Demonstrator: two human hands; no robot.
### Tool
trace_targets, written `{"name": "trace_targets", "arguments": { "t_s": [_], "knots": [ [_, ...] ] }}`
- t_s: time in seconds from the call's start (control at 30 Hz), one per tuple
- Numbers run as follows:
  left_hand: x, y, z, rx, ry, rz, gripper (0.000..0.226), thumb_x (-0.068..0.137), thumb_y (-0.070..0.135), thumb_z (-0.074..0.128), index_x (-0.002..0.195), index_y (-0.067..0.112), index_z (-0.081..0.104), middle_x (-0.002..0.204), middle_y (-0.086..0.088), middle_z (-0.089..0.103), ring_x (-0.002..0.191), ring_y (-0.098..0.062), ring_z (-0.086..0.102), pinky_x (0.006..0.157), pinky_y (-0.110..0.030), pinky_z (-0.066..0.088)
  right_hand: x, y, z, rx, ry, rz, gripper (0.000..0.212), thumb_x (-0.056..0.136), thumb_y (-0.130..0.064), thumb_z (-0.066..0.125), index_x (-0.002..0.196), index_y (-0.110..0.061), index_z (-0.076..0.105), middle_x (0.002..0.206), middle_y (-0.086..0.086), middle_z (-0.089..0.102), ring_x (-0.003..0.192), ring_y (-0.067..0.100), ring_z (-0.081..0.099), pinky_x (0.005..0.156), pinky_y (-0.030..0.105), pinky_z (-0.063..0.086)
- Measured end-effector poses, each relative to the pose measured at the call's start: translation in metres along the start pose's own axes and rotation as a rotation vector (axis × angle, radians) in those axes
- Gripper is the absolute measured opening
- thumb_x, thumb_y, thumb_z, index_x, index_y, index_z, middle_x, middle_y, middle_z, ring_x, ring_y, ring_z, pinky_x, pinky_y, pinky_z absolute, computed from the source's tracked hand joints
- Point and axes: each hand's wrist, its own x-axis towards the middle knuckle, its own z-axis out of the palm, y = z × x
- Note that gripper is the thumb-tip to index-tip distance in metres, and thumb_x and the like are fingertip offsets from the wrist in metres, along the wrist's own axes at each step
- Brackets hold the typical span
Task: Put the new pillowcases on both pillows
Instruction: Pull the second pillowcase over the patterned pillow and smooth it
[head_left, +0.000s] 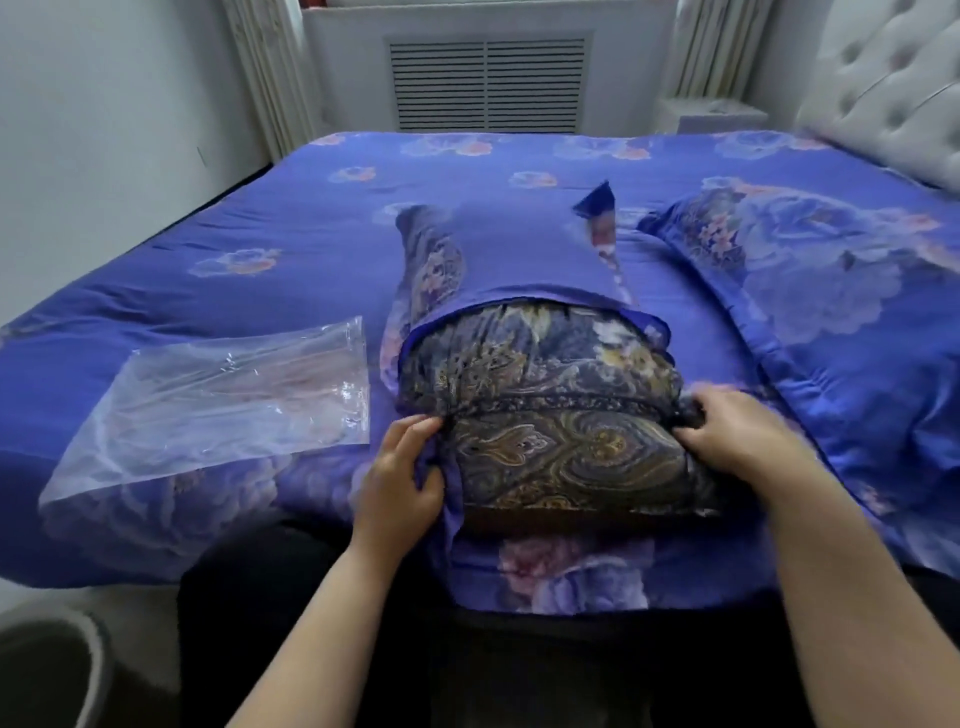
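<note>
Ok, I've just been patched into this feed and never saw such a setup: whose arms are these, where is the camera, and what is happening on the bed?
There is no machine here. A person wears one wide-angle camera on the head, looking forward and down, so the bare arms are their own. The left hand grips the edge of a blue floral pillowcase; the right hand holds the corner of a dark paisley-patterned pillow. That pillow is partly inside the case, its near end still uncovered. All this lies on a bed with a blue floral cover. To the left lies an empty clear plastic bag. To the right rests a second pillow already in a blue floral case.
</note>
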Motion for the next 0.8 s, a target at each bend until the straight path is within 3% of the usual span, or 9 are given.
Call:
{"name": "trace_targets", "arguments": {
  "t_s": [0.1, 0.17, 0.23, 0.3, 0.4, 0.47, 0.53, 0.63, 0.8],
  "knots": [
    [0.022, 0.013, -0.026, 0.177, -0.168, -0.073, 0.047, 0.072, 0.056, 0.036, 0.104, 0.031, 0.061, 0.106, 0.005, 0.066, 0.1, -0.02, 0.063, 0.084, -0.037, 0.05, -0.003, -0.002, -0.004, -0.034, -0.015, 0.119, 0.057, 0.078, -0.018, 0.061, 0.132, -0.023, 0.043, 0.133, 0.016, 0.043, 0.121, 0.034, 0.044, 0.097, 0.038, 0.038],
    [0.044, 0.028, -0.04, 0.365, -0.335, -0.102, 0.068, 0.073, 0.077, 0.017, 0.091, 0.028, 0.061, 0.092, 0.002, 0.068, 0.091, -0.025, 0.063, 0.074, -0.036, 0.048, 0.007, -0.018, -0.01, 0.056, 0.022, -0.01, 0.065, 0.081, -0.012, 0.058, 0.14, -0.028, 0.036, 0.14, 0.013, 0.03, 0.129, 0.036, 0.033, 0.106, 0.042, 0.03],
    [0.066, 0.039, -0.043, 0.641, -0.417, -0.136, 0.085, 0.073, 0.085, 0.004, 0.09, 0.026, 0.062, 0.092, -0.005, 0.067, 0.092, -0.031, 0.061, 0.066, -0.034, 0.042, 0.027, -0.044, -0.017, 0.176, 0.083, -0.225, 0.052, 0.086, -0.017, 0.057, 0.135, -0.027, 0.046, 0.141, 0.01, 0.033, 0.132, 0.03, 0.033, 0.11, 0.041, 0.029],
    [0.08, 0.051, -0.034, 0.794, -0.325, -0.133, 0.074, 0.083, 0.077, 0.013, 0.092, 0.024, 0.064, 0.096, -0.008, 0.066, 0.092, -0.033, 0.061, 0.064, -0.034, 0.038, 0.049, -0.073, -0.018, 0.227, 0.151, -0.318, 0.046, 0.088, -0.028, 0.058, 0.134, -0.024, 0.049, 0.141, 0.009, 0.037, 0.131, 0.028, 0.036, 0.11, 0.041, 0.03],
    [0.101, 0.057, -0.018, 0.637, -0.007, -0.024, 0.04, 0.09, 0.055, 0.046, 0.1, 0.019, 0.058, 0.103, -0.007, 0.057, 0.093, -0.032, 0.058, 0.064, -0.036, 0.042, 0.07, -0.106, 0.003, 0.077, 0.171, -0.273, 0.058, 0.086, -0.041, 0.056, 0.14, -0.027, 0.039, 0.146, 0.007, 0.033, 0.133, 0.029, 0.034, 0.108, 0.043, 0.03],
    [0.122, 0.043, -0.008, 0.573, 0.001, -0.069, 0.043, 0.088, 0.041, 0.056, 0.124, 0.018, 0.048, 0.121, -0.008, 0.049, 0.11, -0.033, 0.05, 0.08, -0.043, 0.046, 0.07, -0.115, 0.027, -0.053, 0.138, -0.269, 0.057, 0.086, -0.044, 0.052, 0.139, -0.03, 0.039, 0.149, 0.006, 0.032, 0.134, 0.028, 0.032, 0.108, 0.042, 0.026],
    [0.14, 0.026, 0.005, 0.58, -0.069, -0.161, 0.045, 0.088, 0.031, 0.055, 0.131, 0.019, 0.047, 0.126, -0.01, 0.049, 0.114, -0.035, 0.047, 0.086, -0.044, 0.044, 0.064, -0.114, 0.044, -0.08, 0.149, -0.272, 0.054, 0.088, -0.045, 0.049, 0.139, -0.033, 0.038, 0.151, 0.005, 0.028, 0.138, 0.026, 0.026, 0.111, 0.043, 0.021],
    [0.149, 0.017, 0.024, 0.461, 0.054, -0.131, 0.023, 0.091, 0.019, 0.05, 0.108, 0.014, 0.065, 0.105, -0.011, 0.062, 0.097, -0.036, 0.059, 0.07, -0.038, 0.045, 0.063, -0.107, 0.049, -0.024, 0.203, -0.27, 0.057, 0.088, -0.043, 0.05, 0.141, -0.031, 0.032, 0.151, 0.003, 0.027, 0.139, 0.023, 0.023, 0.112, 0.044, 0.02],
    [0.118, 0.033, 0.038, 0.321, 0.279, 0.239, 0.009, 0.086, 0.006, 0.056, 0.086, 0.007, 0.065, 0.079, -0.008, 0.064, 0.073, -0.026, 0.059, 0.059, -0.032, 0.046, 0.065, -0.111, 0.049, -0.071, 0.328, -0.263, 0.074, 0.087, -0.033, 0.054, 0.148, -0.034, 0.012, 0.147, 0.006, 0.024, 0.138, 0.029, 0.02, 0.109, 0.052, 0.017]
  ]
}}
